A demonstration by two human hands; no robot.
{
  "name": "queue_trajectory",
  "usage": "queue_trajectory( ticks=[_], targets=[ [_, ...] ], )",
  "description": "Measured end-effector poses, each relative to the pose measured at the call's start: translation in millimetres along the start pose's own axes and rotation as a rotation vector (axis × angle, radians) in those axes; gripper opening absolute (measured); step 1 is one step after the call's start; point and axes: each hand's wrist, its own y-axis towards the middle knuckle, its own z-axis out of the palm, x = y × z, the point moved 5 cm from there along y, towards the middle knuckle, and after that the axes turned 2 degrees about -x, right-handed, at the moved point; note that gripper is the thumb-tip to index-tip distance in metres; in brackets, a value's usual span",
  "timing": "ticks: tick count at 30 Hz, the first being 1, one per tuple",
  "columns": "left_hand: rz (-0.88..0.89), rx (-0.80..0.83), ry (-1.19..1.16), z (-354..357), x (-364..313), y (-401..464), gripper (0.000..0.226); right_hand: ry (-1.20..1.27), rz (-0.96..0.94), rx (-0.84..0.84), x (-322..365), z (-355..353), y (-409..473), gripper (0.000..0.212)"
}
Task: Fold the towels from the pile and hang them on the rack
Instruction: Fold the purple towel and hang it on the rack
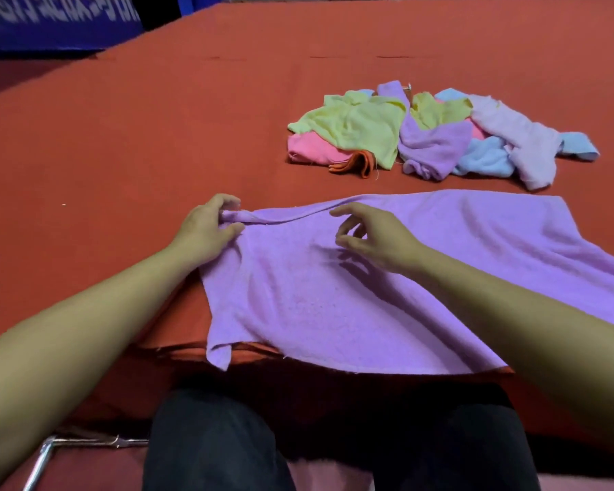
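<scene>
A large purple towel (387, 299) lies spread on the red table, its near edge hanging over the table's front. My left hand (206, 232) pinches the towel's far left corner, where the edge is rolled over. My right hand (373, 235) hovers just above the towel's far edge, fingers loosely curled, holding nothing. The pile of towels (436, 132) in yellow, pink, purple, blue and pale lilac sits further back on the right. No rack is in view.
The red cloth-covered table (121, 154) stretches far back and left. A blue banner (50, 26) stands at the far left. My dark-trousered legs (220, 444) are below the table edge, with a metal bar (47, 455) at the lower left.
</scene>
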Motion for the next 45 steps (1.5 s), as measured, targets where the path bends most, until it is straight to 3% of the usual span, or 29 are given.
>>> queue_trajectory(
  ticks=[3,8,10,12,16,18,23,28,33,36,38,40,43,45],
  targets=[
    [0.013,0.106,-0.072,13,7,25,0.048,-0.046,-0.033,0.004,-2,25,45,0.049],
    [0.181,0.159,0.104,20,22,63,0.013,-0.188,-0.104,0.036,-8,58,100,0.061],
    [0.233,0.142,0.136,22,27,73,0.014,-0.239,-0.097,0.049,-12,69,115,0.062],
    [0.256,0.071,0.017,17,25,81,0.024,-0.253,-0.085,-0.001,-15,74,128,0.061],
    [0.204,-0.018,-0.239,3,20,104,0.005,-0.257,-0.073,-0.164,-15,65,153,0.074],
    [0.239,-0.058,-0.294,-2,19,114,0.004,-0.153,-0.041,-0.136,-19,61,164,0.079],
    [0.151,-0.021,-0.288,-3,41,130,0.023,0.029,0.011,0.023,-32,49,178,0.066],
    [0.12,0.086,-0.272,0,66,131,0.041,-0.009,-0.015,0.013,-38,41,182,0.061],
    [0.106,-0.017,-0.224,-4,74,163,0.046,-0.083,-0.036,-0.1,-44,41,204,0.058],
    [0.05,0.0,-0.07,2,76,184,0.054,-0.174,0.049,-0.126,-52,40,218,0.067],
    [0.036,-0.024,0.02,8,75,179,0.057,-0.276,0.061,-0.125,-54,41,216,0.073],
    [0.042,-0.073,-0.033,6,69,156,0.055,-0.293,0.017,-0.162,-42,39,200,0.07],
    [0.007,-0.058,-0.213,-9,54,93,0.049,-0.139,-0.077,-0.116,-4,45,151,0.061],
    [0.005,-0.015,-0.293,-24,43,38,0.046,-0.032,-0.123,0.016,24,55,105,0.056]
  ],
)
